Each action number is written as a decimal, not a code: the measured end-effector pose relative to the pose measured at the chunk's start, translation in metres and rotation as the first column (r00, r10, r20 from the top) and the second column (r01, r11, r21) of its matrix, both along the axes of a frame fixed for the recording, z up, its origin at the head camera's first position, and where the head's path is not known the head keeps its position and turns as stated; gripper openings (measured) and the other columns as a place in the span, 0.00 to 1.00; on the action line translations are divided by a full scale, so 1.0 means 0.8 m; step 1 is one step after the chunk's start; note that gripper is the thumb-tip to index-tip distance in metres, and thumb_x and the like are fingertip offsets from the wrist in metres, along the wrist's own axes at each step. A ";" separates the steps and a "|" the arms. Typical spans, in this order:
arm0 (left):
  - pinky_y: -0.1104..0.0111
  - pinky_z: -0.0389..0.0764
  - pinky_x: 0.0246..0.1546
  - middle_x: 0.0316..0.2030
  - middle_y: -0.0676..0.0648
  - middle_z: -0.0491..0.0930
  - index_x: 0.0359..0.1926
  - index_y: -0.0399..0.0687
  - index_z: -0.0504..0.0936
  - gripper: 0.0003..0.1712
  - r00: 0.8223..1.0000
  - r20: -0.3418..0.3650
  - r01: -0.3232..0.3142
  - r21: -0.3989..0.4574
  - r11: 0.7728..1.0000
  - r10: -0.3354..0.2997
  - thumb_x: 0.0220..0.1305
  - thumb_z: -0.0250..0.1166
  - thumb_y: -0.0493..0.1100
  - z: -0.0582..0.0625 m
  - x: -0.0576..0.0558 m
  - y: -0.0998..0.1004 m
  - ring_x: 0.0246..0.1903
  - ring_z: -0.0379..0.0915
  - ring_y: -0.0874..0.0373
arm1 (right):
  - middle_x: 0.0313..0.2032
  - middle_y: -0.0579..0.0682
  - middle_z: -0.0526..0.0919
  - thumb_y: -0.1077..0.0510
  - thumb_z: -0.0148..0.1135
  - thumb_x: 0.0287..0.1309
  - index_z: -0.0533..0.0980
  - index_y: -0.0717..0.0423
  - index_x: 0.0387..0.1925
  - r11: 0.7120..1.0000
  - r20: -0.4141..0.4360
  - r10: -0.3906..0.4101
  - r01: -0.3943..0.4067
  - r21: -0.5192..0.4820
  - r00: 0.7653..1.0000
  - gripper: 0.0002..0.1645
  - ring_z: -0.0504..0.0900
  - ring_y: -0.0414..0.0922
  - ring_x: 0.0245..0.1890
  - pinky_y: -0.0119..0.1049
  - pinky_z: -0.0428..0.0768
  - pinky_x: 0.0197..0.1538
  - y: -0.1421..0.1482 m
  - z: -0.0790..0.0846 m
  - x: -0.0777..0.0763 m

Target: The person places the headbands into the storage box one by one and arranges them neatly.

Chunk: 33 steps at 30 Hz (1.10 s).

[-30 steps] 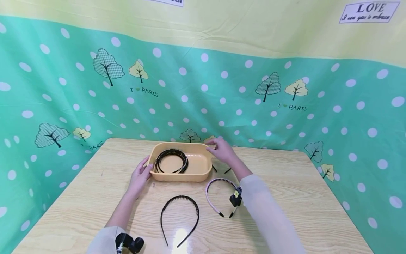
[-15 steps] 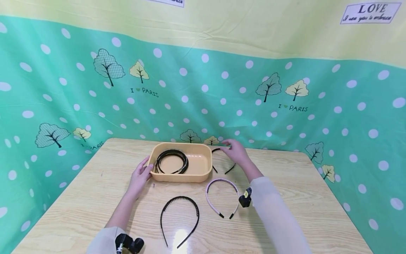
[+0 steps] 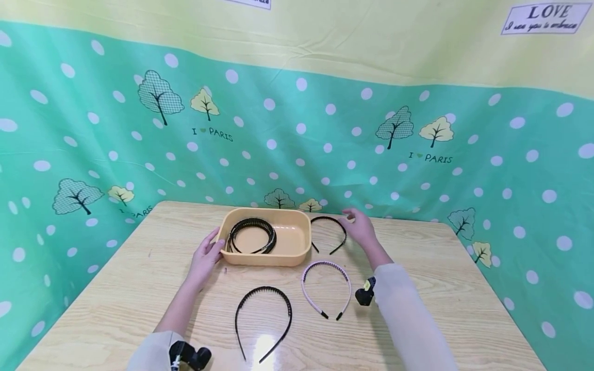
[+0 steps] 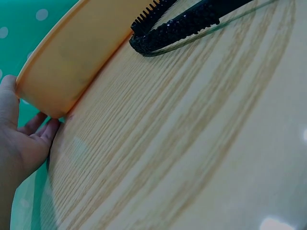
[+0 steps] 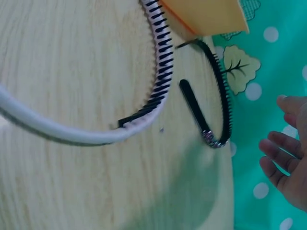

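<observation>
A peach-coloured plastic tray (image 3: 260, 260) stands at the back of the table with several black headbands (image 3: 273, 241) nested in its left part. My left hand (image 3: 207, 257) grips its left end, thumb at the rim and fingers against the outer wall, as the left wrist view also shows. Right of the tray lies a black toothed headband (image 3: 344, 238), with small sparkly beads in the right wrist view. My right hand (image 3: 361, 229) hovers just beside it, fingers loosely bent and holding nothing. A lilac toothed headband (image 3: 304, 288) lies in front, ends toward me.
Another black toothed headband (image 3: 290, 309) lies nearer on the wooden table (image 3: 445, 288). A green dotted curtain (image 3: 297, 139) hangs close behind the table's back edge. Black wrist cameras (image 3: 189, 355) sit on both sleeves.
My right hand has moved from the tray's right rim to the right, passing over the black headband and uncovering it. The left hand and the tray have stayed in place.
</observation>
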<state>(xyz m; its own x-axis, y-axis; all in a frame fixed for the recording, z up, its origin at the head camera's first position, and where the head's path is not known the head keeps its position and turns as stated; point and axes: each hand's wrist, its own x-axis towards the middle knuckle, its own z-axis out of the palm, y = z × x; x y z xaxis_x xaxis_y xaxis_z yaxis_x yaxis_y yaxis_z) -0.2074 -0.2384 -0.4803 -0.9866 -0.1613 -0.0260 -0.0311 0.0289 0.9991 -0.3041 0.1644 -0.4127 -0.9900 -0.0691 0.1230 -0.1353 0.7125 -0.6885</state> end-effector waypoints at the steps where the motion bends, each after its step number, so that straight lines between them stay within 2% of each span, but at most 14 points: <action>1: 0.80 0.78 0.47 0.65 0.33 0.62 0.72 0.55 0.54 0.36 1.000 -0.003 -0.003 0.001 1.000 0.003 0.67 0.55 0.54 0.000 0.000 0.000 0.45 0.72 0.74 | 0.55 0.60 0.75 0.49 0.55 0.64 0.70 0.58 0.59 1.000 0.010 -0.007 0.007 -0.009 1.000 0.26 0.72 0.56 0.55 0.52 0.76 0.54 0.002 -0.002 0.001; 6: 0.80 0.78 0.48 0.65 0.33 0.62 0.72 0.54 0.54 0.35 1.000 -0.006 -0.005 -0.005 1.000 0.005 0.68 0.54 0.53 0.000 0.001 0.000 0.47 0.72 0.70 | 0.53 0.63 0.75 0.51 0.55 0.64 0.69 0.60 0.58 0.999 0.037 -0.035 0.035 -0.016 0.999 0.26 0.73 0.58 0.53 0.52 0.77 0.51 0.009 -0.016 0.000; 11: 0.76 0.78 0.51 0.66 0.34 0.61 0.72 0.56 0.54 0.36 1.000 0.012 0.000 -0.023 1.000 0.000 0.67 0.54 0.55 -0.001 -0.001 0.000 0.55 0.70 0.58 | 0.49 0.64 0.77 0.52 0.56 0.63 0.70 0.62 0.58 0.998 0.049 -0.062 0.062 -0.002 0.997 0.26 0.75 0.58 0.49 0.50 0.77 0.48 0.011 -0.029 0.000; 18: 0.76 0.78 0.51 0.66 0.34 0.61 0.72 0.56 0.54 0.36 1.000 0.004 -0.001 -0.031 1.000 0.001 0.67 0.54 0.56 -0.003 -0.002 -0.001 0.58 0.69 0.52 | 0.47 0.61 0.77 0.51 0.56 0.63 0.69 0.60 0.59 0.996 0.095 -0.085 0.086 -0.010 0.992 0.26 0.76 0.54 0.44 0.44 0.78 0.42 0.006 -0.043 -0.005; 22: 0.76 0.78 0.51 0.66 0.34 0.61 0.72 0.56 0.54 0.36 1.000 -0.004 -0.003 -0.030 1.000 0.003 0.67 0.54 0.56 -0.002 -0.002 0.000 0.61 0.64 0.44 | 0.45 0.60 0.77 0.51 0.56 0.63 0.69 0.59 0.59 0.995 0.121 -0.098 0.100 -0.016 0.988 0.26 0.76 0.52 0.40 0.40 0.78 0.38 0.005 -0.048 -0.008; 28: 0.76 0.78 0.50 0.65 0.33 0.62 0.72 0.56 0.53 0.36 1.000 -0.003 -0.005 -0.039 0.999 0.005 0.67 0.54 0.57 0.000 -0.001 -0.001 0.60 0.66 0.46 | 0.41 0.58 0.77 0.51 0.56 0.63 0.69 0.60 0.58 0.991 0.135 -0.124 0.131 -0.041 0.983 0.26 0.75 0.49 0.36 0.37 0.77 0.35 0.003 -0.054 -0.007; 33: 0.74 0.78 0.52 0.65 0.33 0.62 0.72 0.56 0.53 0.36 1.000 0.004 -0.007 -0.031 0.999 0.007 0.68 0.54 0.55 0.001 0.001 0.001 0.61 0.66 0.46 | 0.43 0.60 0.78 0.52 0.55 0.63 0.69 0.62 0.59 0.990 0.136 -0.135 0.140 -0.024 0.981 0.26 0.76 0.51 0.40 0.40 0.78 0.39 0.003 -0.060 -0.006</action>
